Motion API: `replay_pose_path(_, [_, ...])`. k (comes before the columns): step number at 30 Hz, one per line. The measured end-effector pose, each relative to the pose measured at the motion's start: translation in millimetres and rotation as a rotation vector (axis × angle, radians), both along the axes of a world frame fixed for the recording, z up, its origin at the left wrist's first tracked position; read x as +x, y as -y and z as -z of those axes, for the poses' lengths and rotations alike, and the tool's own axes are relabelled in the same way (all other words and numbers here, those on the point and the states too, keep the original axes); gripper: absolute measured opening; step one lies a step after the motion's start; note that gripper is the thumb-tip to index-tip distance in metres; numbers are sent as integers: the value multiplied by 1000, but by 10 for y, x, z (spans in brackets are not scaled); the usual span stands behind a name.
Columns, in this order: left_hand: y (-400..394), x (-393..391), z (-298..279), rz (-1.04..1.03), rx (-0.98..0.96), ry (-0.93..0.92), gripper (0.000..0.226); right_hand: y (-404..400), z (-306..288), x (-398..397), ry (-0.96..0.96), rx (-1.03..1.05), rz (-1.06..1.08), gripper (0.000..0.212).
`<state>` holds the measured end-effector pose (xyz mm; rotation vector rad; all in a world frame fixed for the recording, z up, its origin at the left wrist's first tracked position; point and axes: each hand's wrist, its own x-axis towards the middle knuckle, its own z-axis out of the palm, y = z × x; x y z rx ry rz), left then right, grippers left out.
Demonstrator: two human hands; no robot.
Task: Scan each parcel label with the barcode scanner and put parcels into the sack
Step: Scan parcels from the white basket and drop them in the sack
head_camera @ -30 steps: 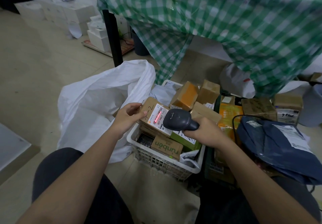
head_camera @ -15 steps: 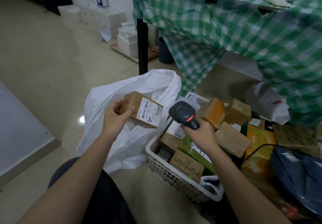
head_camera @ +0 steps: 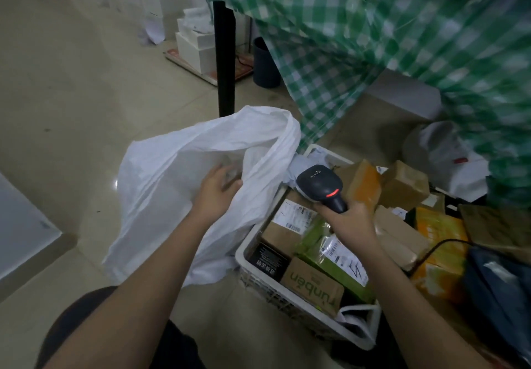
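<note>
Nearest me, my two bare forearms reach out over my dark-clad knees. Just past them, on my right, sits the white plastic basket on the tiled floor, packed with parcels: a brown box printed "runben" against the near wall, a black box to its left, a green parcel with a white label behind it, and a plain brown box whose label faces up. My right hand hangs above those parcels with its fingers curled tight round the handle of the dark barcode scanner; the scanner's head tilts up and away from me, a red light glowing on its neck, and a black cable loops off to the right. To the left of the basket, touching its side, the white sack stands slumped with its mouth open. My left hand is at that mouth, fingers spread loose and holding nothing; their tips are blurred, so I cannot tell whether they touch the sack's edge. Right of the basket lie more parcels, orange and brown ones and a dark blue mailer bag. Farther off, a green checked cloth hangs from a table with a black leg, and white boxes are stacked on the floor beyond.
</note>
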<state>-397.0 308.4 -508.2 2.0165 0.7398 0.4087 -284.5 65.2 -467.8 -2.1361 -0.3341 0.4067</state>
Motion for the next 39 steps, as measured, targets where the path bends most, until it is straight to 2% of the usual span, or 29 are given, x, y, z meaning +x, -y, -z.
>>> replay_pose_path(4, [457, 197, 96, 78, -3, 113, 34, 432, 45, 21, -21, -11, 90, 32])
replay_pose_path(7, [831, 315, 168, 143, -33, 105, 37, 731, 79, 25, -37, -44, 128, 26])
replay_pose_path(12, [1346, 449, 195, 232, -148, 15, 33, 1079, 111, 22, -64, 14, 220, 32])
replay_pose_path(15, [1499, 515, 282, 257, -181, -117, 49, 1210, 118, 30, -28, 46, 272, 29])
replay_pose_path(19, [1630, 510, 460, 296, -176, -297, 67, 1308, 183, 1, -82, 85, 263, 22])
replay_pose_path(21, [1693, 448, 554, 276, -181, -317, 62, 1313, 228, -31, -112, 92, 227, 22])
replay_pose_path(23, [1739, 365, 637, 256, -182, -320, 46, 1302, 255, -63, -128, 106, 197, 18])
replay_pose_path(24, [1749, 328, 686, 254, -184, -322, 48, 1292, 255, -77, -127, 108, 191, 17])
replay_pose_path(29, [1804, 176, 815, 278, -238, -393, 94, 1297, 300, -107, -144, 117, 173, 29])
replay_pose_path(32, [1847, 101, 853, 285, -264, -362, 93, 1314, 324, -138, -158, 107, 162, 31])
replay_pose_path(34, [1827, 41, 881, 328, -271, -356, 94, 1328, 328, -158, -155, 91, 154, 25])
replay_pose_path(36, [1781, -26, 894, 407, -223, -350, 98, 1344, 337, -174, -150, 78, 150, 21])
replay_pose_path(39, [1717, -79, 907, 499, -3, -364, 96, 1359, 336, -193, -142, 66, 138, 21])
